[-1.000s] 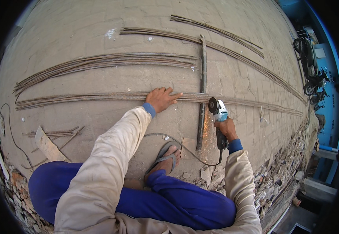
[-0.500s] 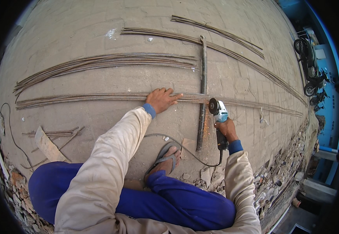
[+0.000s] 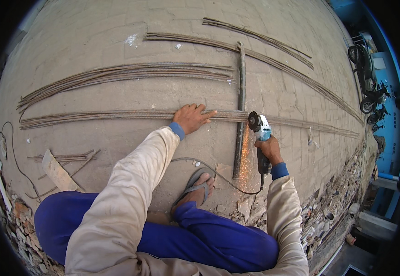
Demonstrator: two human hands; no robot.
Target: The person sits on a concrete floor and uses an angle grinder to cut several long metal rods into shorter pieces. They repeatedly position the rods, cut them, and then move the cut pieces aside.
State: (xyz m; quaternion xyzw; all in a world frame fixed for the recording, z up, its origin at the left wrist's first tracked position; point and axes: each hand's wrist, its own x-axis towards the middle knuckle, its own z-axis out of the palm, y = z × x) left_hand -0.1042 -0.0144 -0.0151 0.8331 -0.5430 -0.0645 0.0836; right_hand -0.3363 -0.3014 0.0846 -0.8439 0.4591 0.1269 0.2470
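Note:
My left hand (image 3: pixel 190 118) lies with spread fingers across the lower bundle of long rusty rebars (image 3: pixel 140 113), pressing on it left of a dark metal pipe (image 3: pixel 239 156) that runs crosswise under the bars. My right hand (image 3: pixel 268 148) is closed round a white, teal and black angle grinder (image 3: pixel 263 133). Its disc touches the bundle just right of the pipe, and a bright spray of orange sparks (image 3: pixel 245 154) streams down beside the pipe. The grinder's black cord (image 3: pixel 232 186) curves over the ground near my sandalled foot (image 3: pixel 202 188).
More rebar bundles (image 3: pixel 126 71) lie farther out. Short rods and a flat board (image 3: pixel 57 170) are at the lower left. Broken rubble (image 3: pixel 319 221) lines the right and left edges of the paving (image 3: pixel 186 27). Parked motorbikes (image 3: pixel 365 73) stand by a blue wall at the right.
The grinder and my right hand have shifted very slightly rightward in the picture, along with the bars, and the spark stream has grown brighter and denser. My left hand keeps its place on the bundle.

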